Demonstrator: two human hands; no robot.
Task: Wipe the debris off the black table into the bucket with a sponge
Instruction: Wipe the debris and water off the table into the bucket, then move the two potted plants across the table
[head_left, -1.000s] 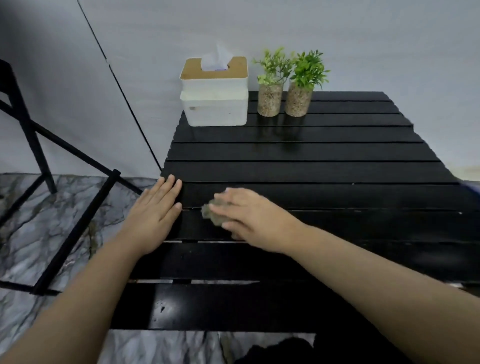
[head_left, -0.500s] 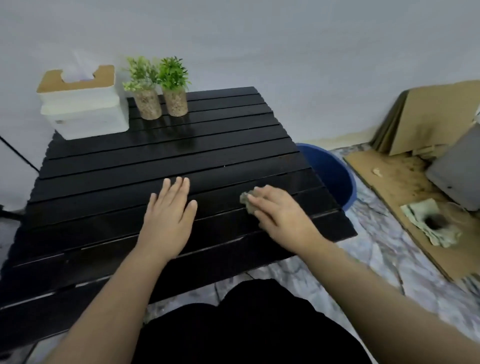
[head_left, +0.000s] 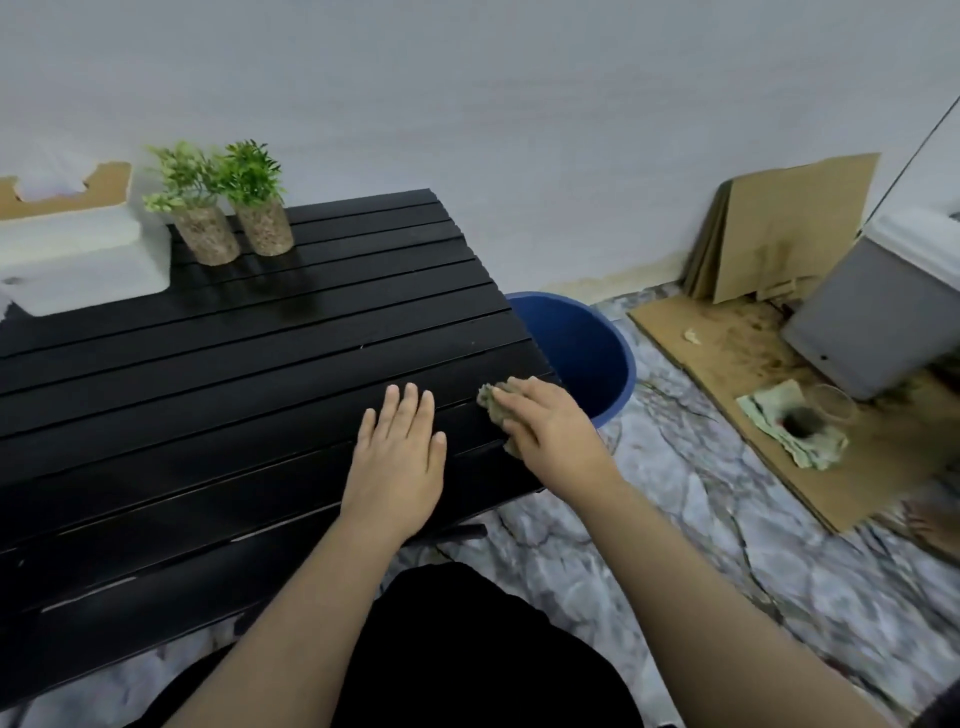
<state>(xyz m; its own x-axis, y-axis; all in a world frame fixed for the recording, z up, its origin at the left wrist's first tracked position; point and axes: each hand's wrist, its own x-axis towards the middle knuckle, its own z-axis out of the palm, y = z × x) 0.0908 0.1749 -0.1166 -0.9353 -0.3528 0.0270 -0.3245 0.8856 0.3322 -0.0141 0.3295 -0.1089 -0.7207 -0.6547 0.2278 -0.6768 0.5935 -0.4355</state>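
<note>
The black slatted table (head_left: 218, 374) fills the left of the view. My left hand (head_left: 397, 462) lies flat on it with straight fingers, near the right end. Just to its right, my right hand (head_left: 550, 423) presses a greenish-brown sponge (head_left: 493, 402) onto the slats at the table's right edge; most of the sponge is hidden under the fingers. A blue bucket (head_left: 618, 358) stands on the floor directly beyond that edge, partly tucked under the table. I cannot make out debris on the dark slats.
A white tissue box (head_left: 78, 254) and two small potted plants (head_left: 228, 213) stand at the table's back left. Cardboard sheets (head_left: 779, 234), a grey bin (head_left: 872, 322), a cloth and a glass (head_left: 826, 410) lie on the marble floor to the right.
My right hand has slid the sponge rightwards across the slats to the table's right edge by the bucket. My left hand followed it. The view swung right, revealing the bucket and cardboard.
</note>
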